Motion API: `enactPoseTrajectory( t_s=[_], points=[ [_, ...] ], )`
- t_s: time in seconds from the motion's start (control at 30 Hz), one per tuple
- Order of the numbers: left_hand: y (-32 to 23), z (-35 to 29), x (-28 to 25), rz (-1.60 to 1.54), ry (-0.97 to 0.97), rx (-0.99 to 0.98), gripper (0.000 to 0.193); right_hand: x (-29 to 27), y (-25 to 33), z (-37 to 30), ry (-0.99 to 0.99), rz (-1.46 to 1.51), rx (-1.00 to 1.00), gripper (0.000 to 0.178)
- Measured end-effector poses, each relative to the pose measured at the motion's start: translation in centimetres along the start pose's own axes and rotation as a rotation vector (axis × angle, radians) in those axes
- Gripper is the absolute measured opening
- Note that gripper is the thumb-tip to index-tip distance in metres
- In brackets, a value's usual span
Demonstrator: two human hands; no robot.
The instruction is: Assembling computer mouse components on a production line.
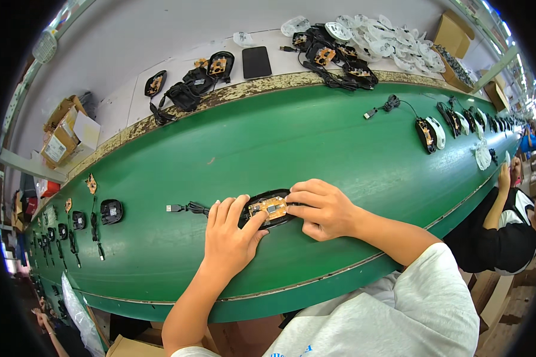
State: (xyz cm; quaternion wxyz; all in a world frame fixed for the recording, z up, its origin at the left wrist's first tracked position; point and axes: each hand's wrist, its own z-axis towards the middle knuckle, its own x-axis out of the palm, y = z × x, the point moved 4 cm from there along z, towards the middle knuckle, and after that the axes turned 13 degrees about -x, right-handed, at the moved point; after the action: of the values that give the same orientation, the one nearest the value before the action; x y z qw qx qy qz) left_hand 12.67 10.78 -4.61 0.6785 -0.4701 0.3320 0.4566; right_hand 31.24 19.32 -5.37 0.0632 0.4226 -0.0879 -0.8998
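Note:
On the green belt right before me lies a black computer mouse base with an orange circuit board set in it. My left hand grips its left end, the thumb pressed on the board and the other fingers along the far rim. Closed round the right end is my right hand, its fingertips at the edge of the board. A coiled black USB cable runs out to the left past my left hand, its metal plug lying on the belt. My palms hide both ends of the base.
Mouse bases, boards and cables line the belt at left. Open mice run along it at right, where a co-worker sits. The far ledge holds a black flat rectangle, clear shells and cardboard boxes.

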Motion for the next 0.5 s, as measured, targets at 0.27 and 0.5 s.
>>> enactPoseTrajectory(
  t_s=[0.27,0.5],
  points=[
    [-0.7,0.7,-1.0,-0.008,0.008,0.051,0.037,-0.7,0.7,-0.1,-0.017,-0.032,0.008,0.044],
    [-1.5,0.1,-1.7,-0.049,0.021,0.088,0.038,-2.2,1.8,0.7,0.085,-0.027,0.042,0.055]
  ],
)
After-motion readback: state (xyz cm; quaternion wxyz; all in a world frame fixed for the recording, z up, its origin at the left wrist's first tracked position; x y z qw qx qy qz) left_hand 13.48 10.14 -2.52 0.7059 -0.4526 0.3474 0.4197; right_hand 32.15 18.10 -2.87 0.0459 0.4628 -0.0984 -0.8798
